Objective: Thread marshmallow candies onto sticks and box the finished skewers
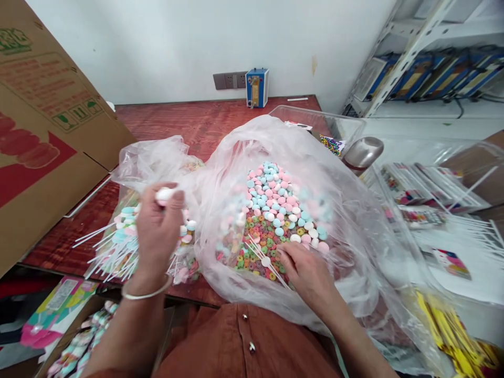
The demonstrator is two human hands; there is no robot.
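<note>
My left hand (159, 226) is raised over the left pile, thumb and fingers closed around a round white and pink candy (164, 195). Below it lie lollipops with white sticks (114, 257) and pastel round heads. My right hand (305, 270) reaches into a large clear plastic bag (220, 262), its fingers curled together at the coloured ring candies (260, 231); whatever they pinch is hidden. Beside those fingertips, several white sticks and a pale round disc (266, 261) lie on the rings. Pink, blue and white button-shaped candies (271, 191) are heaped behind.
A tall cardboard box (51, 115) stands at the left. Behind the bag are a clear tray (346, 123) and a metal scoop (363, 152). Plastic bins with packets (452, 262) and yellow strips (452, 336) are at the right. A blue box (257, 88) stands by the wall.
</note>
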